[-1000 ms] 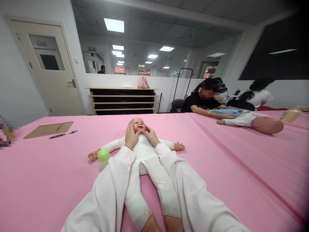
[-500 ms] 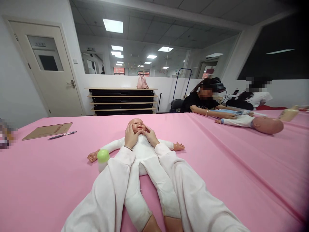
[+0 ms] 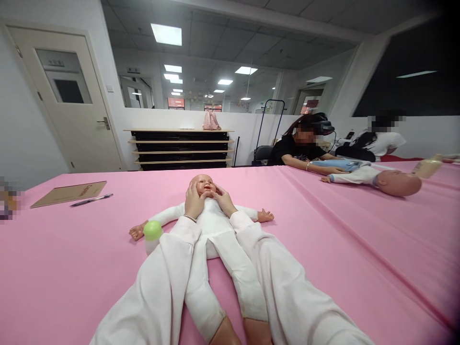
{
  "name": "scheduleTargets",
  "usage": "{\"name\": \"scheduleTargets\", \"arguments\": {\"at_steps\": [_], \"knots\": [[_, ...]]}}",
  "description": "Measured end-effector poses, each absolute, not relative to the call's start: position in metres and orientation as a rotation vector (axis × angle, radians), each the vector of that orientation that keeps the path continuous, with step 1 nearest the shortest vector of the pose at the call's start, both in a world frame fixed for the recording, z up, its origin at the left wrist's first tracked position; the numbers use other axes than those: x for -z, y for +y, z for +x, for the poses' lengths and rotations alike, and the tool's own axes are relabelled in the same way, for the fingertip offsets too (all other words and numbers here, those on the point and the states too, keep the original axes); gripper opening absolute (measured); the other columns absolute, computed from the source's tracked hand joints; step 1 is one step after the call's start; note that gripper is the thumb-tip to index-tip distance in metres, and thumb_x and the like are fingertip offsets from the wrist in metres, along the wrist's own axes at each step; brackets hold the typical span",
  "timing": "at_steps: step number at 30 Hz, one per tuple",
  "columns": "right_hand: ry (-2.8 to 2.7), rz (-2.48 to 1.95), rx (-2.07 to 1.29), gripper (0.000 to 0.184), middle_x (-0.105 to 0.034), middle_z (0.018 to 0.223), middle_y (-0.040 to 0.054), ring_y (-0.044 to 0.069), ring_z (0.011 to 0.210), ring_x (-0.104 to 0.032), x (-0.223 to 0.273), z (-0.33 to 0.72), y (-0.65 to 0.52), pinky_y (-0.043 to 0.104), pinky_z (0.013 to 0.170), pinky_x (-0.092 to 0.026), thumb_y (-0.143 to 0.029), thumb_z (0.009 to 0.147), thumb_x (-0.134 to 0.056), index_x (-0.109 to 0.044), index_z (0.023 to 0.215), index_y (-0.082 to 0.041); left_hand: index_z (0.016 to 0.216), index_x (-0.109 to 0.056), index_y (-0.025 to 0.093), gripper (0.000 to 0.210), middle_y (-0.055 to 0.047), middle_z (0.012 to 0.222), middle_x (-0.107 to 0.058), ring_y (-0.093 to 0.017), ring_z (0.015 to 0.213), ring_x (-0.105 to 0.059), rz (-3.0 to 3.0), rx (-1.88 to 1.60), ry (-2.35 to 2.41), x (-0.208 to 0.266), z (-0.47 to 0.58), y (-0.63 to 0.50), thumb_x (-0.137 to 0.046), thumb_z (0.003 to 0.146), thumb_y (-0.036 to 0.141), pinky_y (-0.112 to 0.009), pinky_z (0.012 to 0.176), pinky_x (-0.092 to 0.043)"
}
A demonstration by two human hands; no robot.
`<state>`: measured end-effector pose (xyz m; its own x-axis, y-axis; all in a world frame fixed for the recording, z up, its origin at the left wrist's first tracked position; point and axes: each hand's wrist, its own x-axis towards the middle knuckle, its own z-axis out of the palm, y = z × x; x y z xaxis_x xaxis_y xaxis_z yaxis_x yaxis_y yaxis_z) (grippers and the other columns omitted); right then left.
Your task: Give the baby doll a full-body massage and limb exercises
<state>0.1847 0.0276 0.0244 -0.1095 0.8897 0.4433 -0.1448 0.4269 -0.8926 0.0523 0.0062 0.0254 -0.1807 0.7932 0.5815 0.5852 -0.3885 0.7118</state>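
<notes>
A baby doll (image 3: pixel 219 239) with a white cloth body lies on its back on the pink tablecloth, legs toward me and arms spread. My left hand (image 3: pixel 194 201) cups the left side of the doll's head (image 3: pixel 204 180), thumb near its chin. On the other side my right hand (image 3: pixel 224 202) rests against the cheek, thumb also close to the chin. Both hands hold the head between them, and some fingertips are hidden behind it. Beside my left forearm stands a small bottle with a green cap (image 3: pixel 153 231), partly covered by my sleeve.
On the left lie a brown notebook (image 3: pixel 68 193) and a pen (image 3: pixel 91 200). Across the pink table (image 3: pixel 323 249) at right, a co-worker (image 3: pixel 305 143) handles another doll (image 3: pixel 395 183). A beige bottle (image 3: pixel 427 166) stands behind it; another person (image 3: pixel 386 141) sits farther back.
My hands keep the same hold on the doll's head. The view has shifted slightly. Across the table, the co-worker's hands have moved a little at the blue cloth on the other doll.
</notes>
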Motion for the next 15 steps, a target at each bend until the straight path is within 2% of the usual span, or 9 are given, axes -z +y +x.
{"name": "scheduleTargets", "arguments": {"at_steps": [3, 7, 12, 15], "knots": [[-1.39, -0.674, -1.041, 0.053, -0.052, 0.127, 0.0056, 0.019, 0.117, -0.049, -0.021, 0.185, 0.032, 0.034, 0.103, -0.035, -0.036, 0.068, -0.065, -0.056, 0.118, -0.018, 0.13, -0.037, 0.011, 0.048, -0.015, 0.137, -0.038, -0.023, 0.13, -0.03, 1.869, -1.603, 1.616, -0.023, 0.052, 0.01, -0.044, 0.085, 0.026, -0.038, 0.109, -0.023], [-1.376, -0.721, -1.036, 0.051, -0.053, 0.126, 0.0052, 0.019, 0.117, -0.049, -0.018, 0.183, 0.034, 0.035, 0.102, -0.037, -0.038, 0.071, -0.06, -0.056, 0.118, -0.018, 0.13, -0.039, 0.016, 0.043, -0.011, 0.138, -0.038, -0.02, 0.131, -0.029, 1.853, -1.638, 1.579, -0.019, 0.051, 0.014, -0.034, 0.088, 0.025, -0.038, 0.11, -0.023], [-1.372, -0.966, -0.799, 0.04, -0.056, 0.123, 0.0053, 0.018, 0.117, -0.049, -0.019, 0.188, 0.019, 0.034, 0.104, -0.033, -0.029, 0.074, -0.053, -0.06, 0.112, -0.017, 0.135, -0.031, 0.008, 0.054, -0.016, 0.143, -0.029, -0.023, 0.134, -0.023, 1.888, -1.49, 1.583, -0.014, 0.046, 0.003, -0.039, 0.085, 0.026, -0.04, 0.111, -0.02], [-1.379, -0.999, -0.811, 0.031, -0.06, 0.118, 0.0043, 0.018, 0.117, -0.048, -0.022, 0.197, -0.002, 0.036, 0.107, -0.029, -0.027, 0.075, -0.054, -0.064, 0.103, -0.019, 0.13, -0.039, 0.008, 0.051, -0.016, 0.141, -0.033, -0.024, 0.133, -0.026, 1.907, -1.406, 1.56, -0.008, 0.039, -0.015, -0.041, 0.083, 0.027, -0.042, 0.11, -0.02]]}}
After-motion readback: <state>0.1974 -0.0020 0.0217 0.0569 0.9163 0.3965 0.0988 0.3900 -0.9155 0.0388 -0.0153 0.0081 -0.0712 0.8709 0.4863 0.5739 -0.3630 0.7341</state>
